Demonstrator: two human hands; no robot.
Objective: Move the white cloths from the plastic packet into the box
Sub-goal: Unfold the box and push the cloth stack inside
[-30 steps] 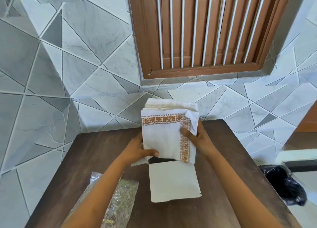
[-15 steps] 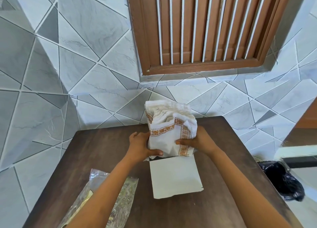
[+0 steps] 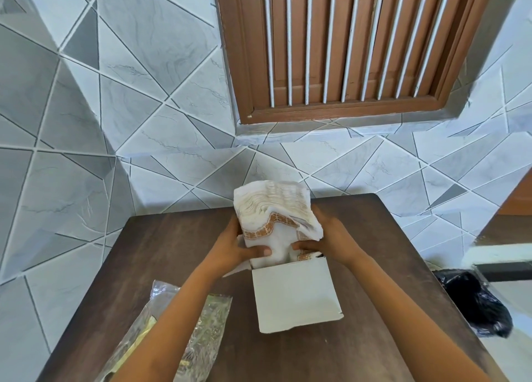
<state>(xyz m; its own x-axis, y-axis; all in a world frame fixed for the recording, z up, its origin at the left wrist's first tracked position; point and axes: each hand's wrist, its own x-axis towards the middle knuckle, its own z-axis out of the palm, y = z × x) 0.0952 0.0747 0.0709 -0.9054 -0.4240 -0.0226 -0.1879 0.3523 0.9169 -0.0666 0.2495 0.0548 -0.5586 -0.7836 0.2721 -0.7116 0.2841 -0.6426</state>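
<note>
Head view. We see a bundle of folded white cloths [image 3: 276, 212] with an orange embroidered border, held upright over the middle of a dark wooden table [image 3: 172, 252]. The bundle bulges and bends toward the table's far edge, and its layered folds show along the top.

The left hand [image 3: 234, 247] grips the bundle's left side, thumb curled across the front face and fingers hidden behind. The right hand [image 3: 331, 239] grips the right side in the same way, thumb laid across the lower front. Both hands squeeze the cloth between thumb and fingers.

Just below stands the white box [image 3: 296, 292], open at the top, its plain near wall facing us, set right of the table's centre. The bundle's lower end meets the box's mouth. It appears to have entered the opening, though the near wall hides how far.

The plastic packet [image 3: 207, 324] lies flat and crumpled at the table's near-left edge, partly under the left forearm and apart from the box.

Beyond the table's right edge we note a black bag [image 3: 475, 304] on the floor. Behind the far edge rises a grey tiled wall [image 3: 115, 122] with brown window shutters [image 3: 345, 50].
</note>
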